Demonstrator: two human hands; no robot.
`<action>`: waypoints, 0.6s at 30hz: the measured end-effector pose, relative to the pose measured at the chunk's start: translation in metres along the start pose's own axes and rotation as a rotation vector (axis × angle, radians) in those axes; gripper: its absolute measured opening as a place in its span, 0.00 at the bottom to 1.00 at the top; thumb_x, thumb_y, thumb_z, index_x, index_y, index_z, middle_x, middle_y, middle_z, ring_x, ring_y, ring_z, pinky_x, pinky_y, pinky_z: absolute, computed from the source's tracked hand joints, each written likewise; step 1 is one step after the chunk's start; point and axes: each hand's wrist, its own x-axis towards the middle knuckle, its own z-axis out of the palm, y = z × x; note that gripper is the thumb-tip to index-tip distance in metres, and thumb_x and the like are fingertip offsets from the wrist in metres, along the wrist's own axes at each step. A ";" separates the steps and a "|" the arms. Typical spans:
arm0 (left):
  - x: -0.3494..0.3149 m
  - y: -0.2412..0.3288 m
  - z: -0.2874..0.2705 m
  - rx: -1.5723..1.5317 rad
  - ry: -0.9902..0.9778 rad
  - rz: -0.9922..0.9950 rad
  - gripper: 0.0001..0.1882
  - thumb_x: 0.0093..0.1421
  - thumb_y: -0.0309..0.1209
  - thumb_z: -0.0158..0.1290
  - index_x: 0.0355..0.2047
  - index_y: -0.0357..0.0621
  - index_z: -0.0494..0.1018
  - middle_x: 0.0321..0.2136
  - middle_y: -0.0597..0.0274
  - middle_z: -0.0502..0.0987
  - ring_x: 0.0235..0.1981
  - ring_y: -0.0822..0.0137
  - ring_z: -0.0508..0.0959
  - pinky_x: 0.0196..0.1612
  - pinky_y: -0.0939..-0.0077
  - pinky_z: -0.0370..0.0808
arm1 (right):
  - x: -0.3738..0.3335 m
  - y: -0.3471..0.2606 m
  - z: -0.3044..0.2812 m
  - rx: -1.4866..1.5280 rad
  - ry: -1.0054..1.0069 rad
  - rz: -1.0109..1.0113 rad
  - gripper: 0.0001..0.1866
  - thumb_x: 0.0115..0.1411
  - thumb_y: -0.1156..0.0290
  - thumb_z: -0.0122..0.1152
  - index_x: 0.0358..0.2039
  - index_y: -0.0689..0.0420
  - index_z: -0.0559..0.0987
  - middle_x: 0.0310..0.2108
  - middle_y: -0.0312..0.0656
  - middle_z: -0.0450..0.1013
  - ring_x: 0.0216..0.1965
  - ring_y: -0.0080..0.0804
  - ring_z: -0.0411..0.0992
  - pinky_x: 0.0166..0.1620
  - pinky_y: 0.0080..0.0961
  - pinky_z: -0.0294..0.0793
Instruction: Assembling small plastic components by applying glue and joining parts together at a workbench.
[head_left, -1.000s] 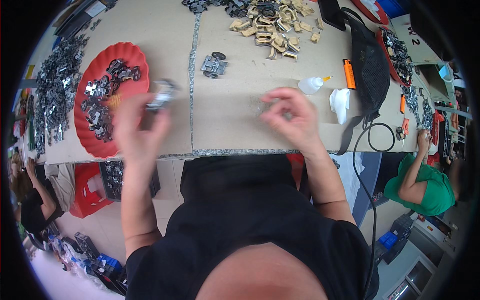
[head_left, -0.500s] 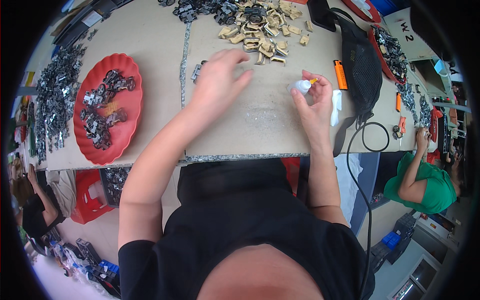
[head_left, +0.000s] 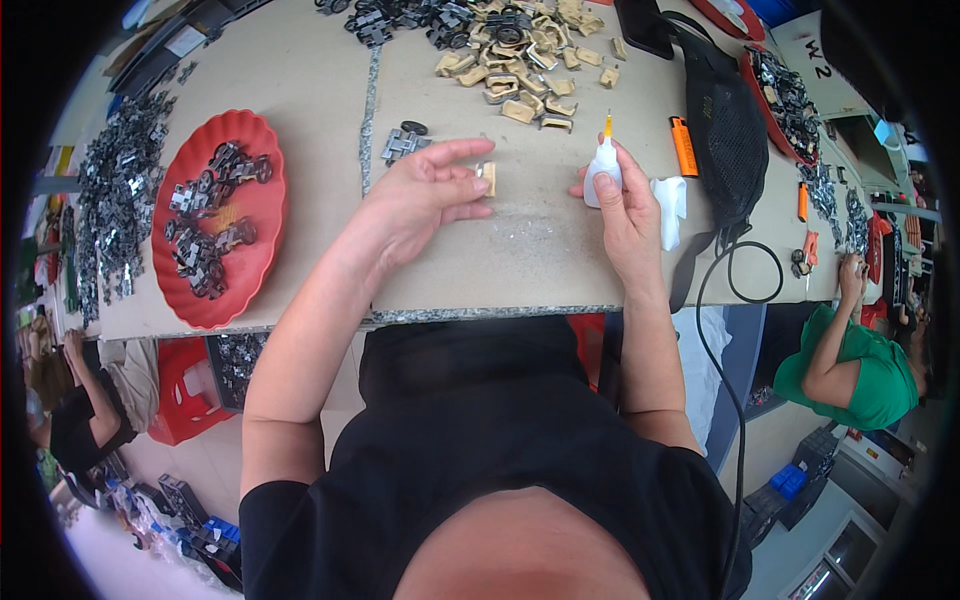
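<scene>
Between the fingertips of my left hand (head_left: 425, 195) is a small tan plastic part (head_left: 488, 179), held just over the table. My right hand (head_left: 625, 205) grips a small white squeeze bottle (head_left: 604, 170), upright, its thin yellow-orange nozzle tip pointing up. Just beyond my left hand lies a grey toy chassis piece (head_left: 404, 142) with a black wheel. Farther off is a heap of similar tan parts (head_left: 520, 88), next to a cluster of dark wheeled pieces (head_left: 450, 28). A scalloped red dish (head_left: 268, 215) at the left holds several wheeled assemblies.
Loose grey parts (head_left: 110, 200) cover the far left. To the right lie an orange lighter (head_left: 683, 146), a white tissue (head_left: 669, 212), a black mesh bag (head_left: 728, 150) and a black cable (head_left: 712, 360). A person in green (head_left: 850, 365) sits at the right; another person (head_left: 85, 400) is at the left.
My left hand has come back from near the heap with a tan part in its fingers. My right hand has turned the bottle from tilted to upright.
</scene>
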 end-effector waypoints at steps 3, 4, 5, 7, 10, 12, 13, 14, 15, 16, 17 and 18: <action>-0.022 -0.012 -0.012 -0.140 -0.009 0.040 0.15 0.57 0.21 0.51 0.45 0.37 0.68 0.30 0.65 0.75 0.33 0.75 0.76 0.38 0.80 0.76 | -0.003 -0.014 0.006 0.132 -0.091 0.123 0.22 0.61 0.71 0.50 0.55 0.61 0.64 0.38 0.39 0.70 0.37 0.23 0.70 0.41 0.19 0.68; -0.027 -0.016 -0.014 -0.177 -0.005 0.056 0.15 0.57 0.21 0.51 0.46 0.37 0.68 0.31 0.65 0.75 0.33 0.74 0.76 0.38 0.80 0.76 | -0.004 -0.018 0.007 0.158 -0.126 0.172 0.22 0.61 0.70 0.50 0.56 0.61 0.63 0.38 0.39 0.70 0.36 0.23 0.70 0.40 0.18 0.68; -0.030 -0.021 -0.017 -0.213 -0.022 0.068 0.15 0.57 0.21 0.51 0.45 0.38 0.68 0.31 0.65 0.75 0.33 0.74 0.76 0.39 0.80 0.76 | -0.005 -0.019 0.009 0.224 -0.136 0.196 0.22 0.61 0.71 0.51 0.55 0.61 0.64 0.38 0.39 0.70 0.35 0.23 0.70 0.39 0.18 0.68; -0.036 -0.027 -0.020 -0.283 -0.056 0.094 0.14 0.57 0.21 0.51 0.44 0.38 0.69 0.32 0.64 0.75 0.33 0.74 0.76 0.39 0.81 0.76 | -0.007 -0.022 0.014 0.357 -0.155 0.243 0.21 0.59 0.71 0.53 0.53 0.61 0.65 0.38 0.40 0.71 0.33 0.23 0.71 0.37 0.18 0.68; -0.039 -0.028 -0.018 -0.353 -0.043 0.138 0.11 0.56 0.21 0.52 0.41 0.39 0.69 0.32 0.63 0.75 0.34 0.74 0.76 0.39 0.81 0.76 | -0.007 -0.022 0.020 0.476 -0.114 0.240 0.18 0.57 0.73 0.56 0.49 0.60 0.67 0.37 0.41 0.72 0.33 0.23 0.70 0.37 0.19 0.68; -0.040 -0.025 -0.016 -0.381 -0.038 0.128 0.11 0.56 0.21 0.52 0.41 0.39 0.69 0.32 0.63 0.75 0.34 0.74 0.76 0.39 0.81 0.76 | -0.006 -0.022 0.025 0.568 -0.091 0.235 0.16 0.56 0.74 0.57 0.45 0.59 0.69 0.36 0.41 0.72 0.33 0.23 0.70 0.36 0.19 0.67; -0.041 -0.025 -0.015 -0.396 -0.037 0.121 0.11 0.56 0.21 0.52 0.41 0.39 0.69 0.32 0.62 0.75 0.34 0.74 0.76 0.39 0.81 0.76 | -0.005 -0.022 0.027 0.612 -0.078 0.232 0.15 0.55 0.74 0.58 0.43 0.59 0.70 0.36 0.41 0.72 0.32 0.23 0.69 0.35 0.19 0.66; -0.040 -0.027 -0.016 -0.392 -0.041 0.158 0.12 0.56 0.21 0.52 0.42 0.39 0.69 0.32 0.62 0.75 0.34 0.73 0.76 0.40 0.81 0.76 | -0.004 -0.019 0.028 0.673 -0.073 0.227 0.15 0.55 0.75 0.59 0.42 0.59 0.70 0.35 0.40 0.72 0.32 0.23 0.69 0.34 0.19 0.66; -0.038 -0.031 -0.018 -0.388 -0.045 0.194 0.14 0.56 0.21 0.52 0.43 0.38 0.68 0.32 0.61 0.75 0.34 0.73 0.76 0.40 0.80 0.76 | -0.004 -0.015 0.029 0.734 -0.066 0.222 0.14 0.54 0.75 0.59 0.42 0.60 0.71 0.34 0.40 0.72 0.31 0.22 0.68 0.34 0.19 0.65; -0.037 -0.034 -0.020 -0.385 -0.050 0.229 0.15 0.56 0.21 0.52 0.44 0.38 0.68 0.32 0.61 0.75 0.35 0.73 0.76 0.41 0.80 0.76 | -0.003 -0.014 0.031 0.794 -0.058 0.218 0.14 0.54 0.75 0.60 0.41 0.60 0.71 0.33 0.39 0.72 0.30 0.22 0.67 0.33 0.18 0.65; -0.037 -0.037 -0.020 -0.331 -0.031 0.273 0.15 0.56 0.21 0.52 0.44 0.37 0.68 0.33 0.61 0.75 0.35 0.73 0.76 0.41 0.80 0.76 | -0.003 -0.015 0.033 0.832 -0.062 0.227 0.14 0.54 0.75 0.61 0.41 0.60 0.72 0.32 0.38 0.71 0.29 0.21 0.66 0.32 0.18 0.64; -0.036 -0.038 -0.021 -0.277 -0.012 0.317 0.14 0.56 0.20 0.52 0.44 0.37 0.69 0.33 0.61 0.75 0.35 0.72 0.76 0.41 0.80 0.75 | -0.003 -0.017 0.036 0.871 -0.065 0.236 0.13 0.53 0.75 0.61 0.40 0.60 0.72 0.31 0.37 0.71 0.28 0.21 0.64 0.31 0.19 0.63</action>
